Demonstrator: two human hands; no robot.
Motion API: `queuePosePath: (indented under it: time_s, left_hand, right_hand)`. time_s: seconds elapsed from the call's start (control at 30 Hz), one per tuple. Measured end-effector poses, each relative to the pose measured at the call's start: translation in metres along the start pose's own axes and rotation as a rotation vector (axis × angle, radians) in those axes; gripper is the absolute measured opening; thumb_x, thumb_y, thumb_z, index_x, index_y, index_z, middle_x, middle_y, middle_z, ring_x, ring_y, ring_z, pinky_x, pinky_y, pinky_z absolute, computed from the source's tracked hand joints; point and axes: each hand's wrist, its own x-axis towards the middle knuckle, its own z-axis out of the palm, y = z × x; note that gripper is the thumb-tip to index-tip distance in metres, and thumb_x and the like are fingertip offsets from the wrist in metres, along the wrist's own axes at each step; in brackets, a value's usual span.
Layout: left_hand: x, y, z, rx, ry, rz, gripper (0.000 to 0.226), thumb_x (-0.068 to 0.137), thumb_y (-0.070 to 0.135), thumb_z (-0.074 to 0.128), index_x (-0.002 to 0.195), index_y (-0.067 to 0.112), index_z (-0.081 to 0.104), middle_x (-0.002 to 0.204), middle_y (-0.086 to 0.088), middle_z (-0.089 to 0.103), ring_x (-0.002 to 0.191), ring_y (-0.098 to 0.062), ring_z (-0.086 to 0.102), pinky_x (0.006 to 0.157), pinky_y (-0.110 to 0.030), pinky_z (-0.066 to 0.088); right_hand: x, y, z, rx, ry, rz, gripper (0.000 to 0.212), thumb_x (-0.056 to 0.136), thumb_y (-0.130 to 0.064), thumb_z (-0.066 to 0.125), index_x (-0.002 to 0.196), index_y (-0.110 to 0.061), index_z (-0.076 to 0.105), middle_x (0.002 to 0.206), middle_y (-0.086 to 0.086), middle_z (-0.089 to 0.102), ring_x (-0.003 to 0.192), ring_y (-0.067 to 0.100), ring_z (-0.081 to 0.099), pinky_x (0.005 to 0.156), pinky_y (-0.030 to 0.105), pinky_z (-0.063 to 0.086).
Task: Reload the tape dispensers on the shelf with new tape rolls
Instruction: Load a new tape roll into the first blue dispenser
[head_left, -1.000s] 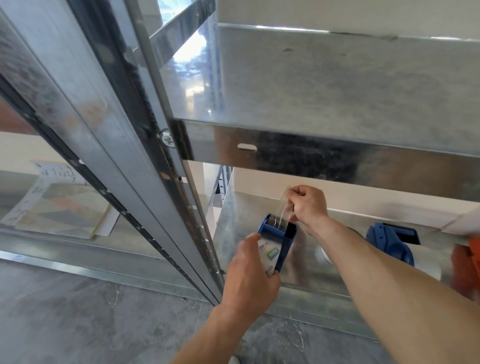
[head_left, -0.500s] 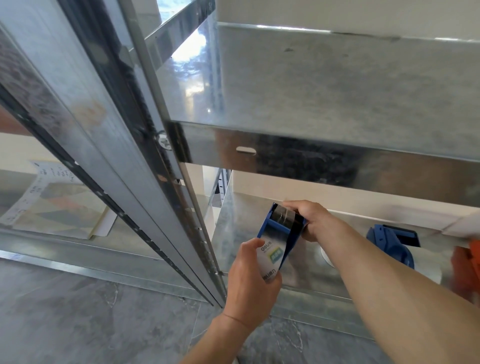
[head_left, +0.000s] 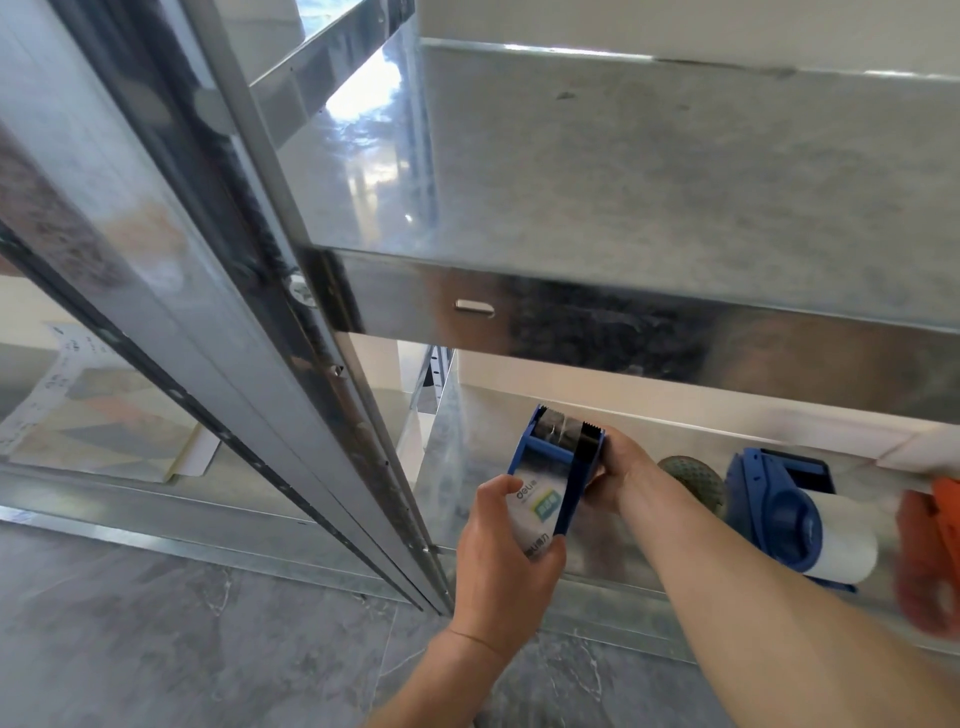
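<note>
Dispenser (head_left: 545, 460), blue: left hand (head_left: 506, 566) grips its near end, right hand (head_left: 623, 467) clasps its right side. Second dispenser (head_left: 779, 512) lies to its right.

left hand (head_left: 501, 566), right hand (head_left: 621, 467) both grip tape dispenser (head_left: 549, 458), arms extended

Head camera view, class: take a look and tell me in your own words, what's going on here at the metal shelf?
A person holds a blue tape dispenser in both hands, in front of the lower shelf. The left hand grips its labelled lower end; the right hand holds the side below the toothed cutter. A second blue dispenser with a white roll lies on the shelf to the right.
</note>
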Motion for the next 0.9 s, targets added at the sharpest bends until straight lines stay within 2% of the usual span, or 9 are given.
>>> queuePosePath:
  time_s: [0.1,0.2,0.3,0.43,0.57,0.67,0.73,0.8,0.9]
  left_hand:
    - [0.003,0.001,0.002,-0.003,-0.01,-0.005,0.066,0.075,0.021,0.08,0.114,0.044,0.031,0.102,0.012,0.057,0.087,-0.009,0.061,0.072,-0.027,0.056]
    - [0.007,0.004,0.005,-0.012,-0.021,-0.018,0.066,0.075,0.021,0.08,0.113,0.045,0.031,0.102,0.013,0.056,0.087,-0.01,0.061,0.071,-0.025,0.055]
    - [0.013,0.009,0.008,-0.035,-0.014,-0.04,0.064,0.075,0.022,0.079,0.112,0.045,0.032,0.101,0.009,0.06,0.085,-0.012,0.062,0.071,-0.025,0.055]
    - [0.021,0.017,0.012,-0.034,-0.012,-0.05,0.063,0.076,0.022,0.08,0.112,0.043,0.032,0.102,0.007,0.059,0.087,-0.013,0.062,0.07,-0.022,0.053]
    - [0.028,0.025,0.014,-0.044,-0.017,-0.092,0.062,0.076,0.025,0.08,0.112,0.04,0.032,0.103,0.005,0.059,0.089,-0.013,0.061,0.069,-0.021,0.052]
    - [0.032,0.032,0.015,-0.056,-0.016,-0.119,0.062,0.075,0.025,0.081,0.112,0.038,0.032,0.103,0.005,0.058,0.089,-0.01,0.059,0.062,-0.015,0.047]
    - [0.035,0.034,0.016,-0.06,-0.018,-0.127,0.064,0.074,0.026,0.082,0.113,0.038,0.033,0.106,0.005,0.058,0.091,-0.009,0.06,0.069,-0.022,0.056]
    - [0.037,0.036,0.017,-0.053,-0.02,-0.137,0.065,0.073,0.027,0.083,0.112,0.038,0.032,0.106,0.005,0.059,0.092,-0.01,0.061,0.075,-0.03,0.059]
    - [0.042,0.038,0.017,-0.063,-0.019,-0.149,0.065,0.072,0.027,0.084,0.111,0.036,0.033,0.104,0.004,0.059,0.088,-0.009,0.06,0.072,-0.028,0.057]
  right_hand:
    - [0.003,0.002,-0.002,0.082,-0.011,0.018,0.024,0.089,-0.018,0.059,0.072,-0.003,0.066,0.075,0.015,0.065,0.075,0.034,0.06,0.067,0.045,0.051]
    - [-0.002,0.002,-0.003,0.153,-0.15,0.019,0.047,0.095,-0.019,0.05,0.062,0.003,0.074,0.07,0.021,0.071,0.07,0.036,0.067,0.064,0.045,0.051]
    - [0.001,0.007,-0.001,0.193,-0.165,-0.005,0.042,0.097,-0.019,0.047,0.075,0.005,0.074,0.073,0.023,0.072,0.057,0.036,0.072,0.053,0.042,0.059]
    - [-0.003,0.014,0.003,0.252,-0.124,-0.092,0.044,0.095,-0.034,0.047,0.086,0.0,0.074,0.076,0.022,0.072,0.061,0.035,0.072,0.067,0.043,0.055]
    - [-0.004,0.022,0.003,0.315,-0.056,-0.17,0.063,0.101,-0.054,0.037,0.085,-0.003,0.07,0.069,0.02,0.072,0.053,0.031,0.07,0.044,0.031,0.055]
    - [-0.005,0.029,0.005,0.24,0.023,-0.248,0.073,0.098,-0.064,0.033,0.091,-0.004,0.074,0.081,0.02,0.074,0.066,0.032,0.073,0.055,0.032,0.057]
    - [-0.003,0.032,0.006,0.169,0.104,-0.296,0.071,0.097,-0.065,0.036,0.097,-0.007,0.076,0.092,0.021,0.076,0.077,0.034,0.073,0.068,0.038,0.058]
    - [-0.003,0.032,0.006,0.07,0.21,-0.349,0.065,0.098,-0.062,0.038,0.09,-0.009,0.076,0.089,0.018,0.077,0.077,0.032,0.072,0.074,0.041,0.058]
    - [-0.006,0.029,0.003,-0.066,0.274,-0.364,0.062,0.099,-0.059,0.039,0.084,-0.011,0.076,0.082,0.011,0.077,0.08,0.031,0.073,0.078,0.044,0.06]
